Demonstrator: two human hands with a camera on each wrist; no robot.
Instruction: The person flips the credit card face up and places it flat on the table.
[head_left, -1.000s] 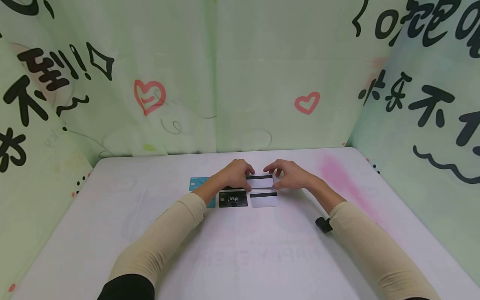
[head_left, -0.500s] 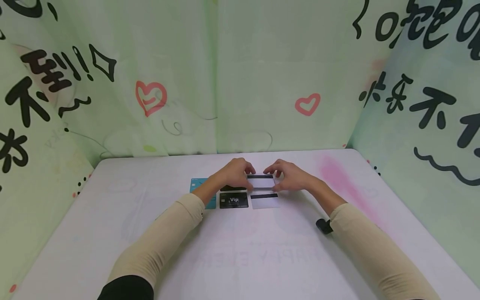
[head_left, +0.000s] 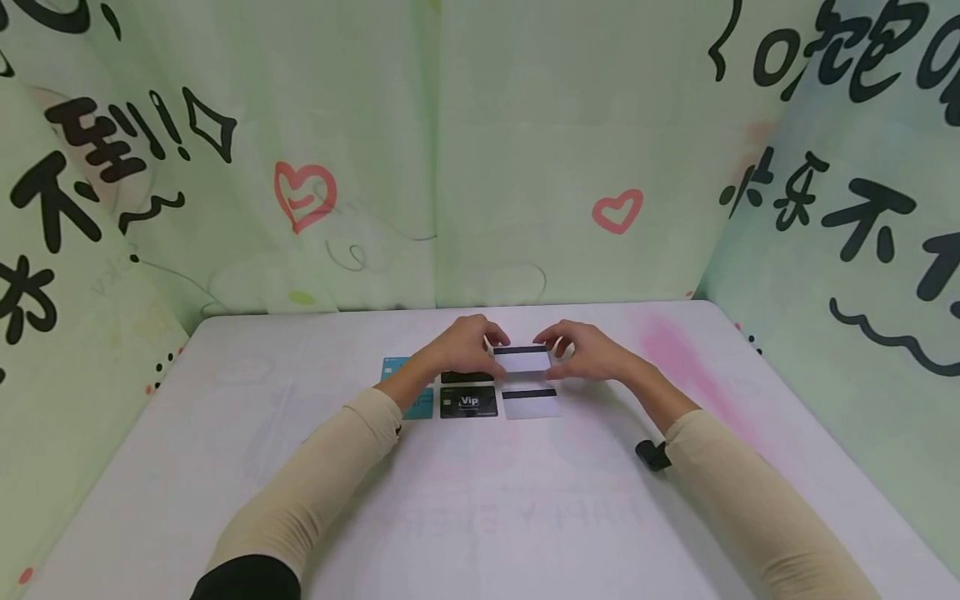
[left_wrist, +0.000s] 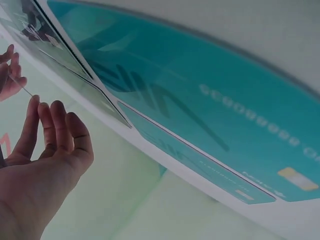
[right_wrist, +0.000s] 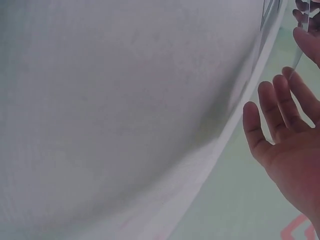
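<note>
A pale card with a black stripe (head_left: 522,360) is held level just off the table, a shadow beneath it. My left hand (head_left: 467,345) pinches its left edge between thumb and fingers. At the opposite edge, my right hand (head_left: 583,350) pinches it too. The left wrist view shows the card edge-on as a thin line (left_wrist: 23,88) spanning both hands. Below it on the table lies another pale striped card (head_left: 531,407). To its left is a black Vip card (head_left: 468,403), with a second black card (head_left: 467,377) behind it, mostly hidden by my left hand.
Two teal cards, the upper one (head_left: 393,366) and the lower one (head_left: 422,405), lie at the left, partly covered by my left forearm. The cards rest on a white table (head_left: 480,500). A green printed curtain (head_left: 480,150) rises behind the table's back edge.
The pale striped card has risen slightly off the table between both hands, and its shadow has appeared. The view has shifted a little; the other cards stay in place.
</note>
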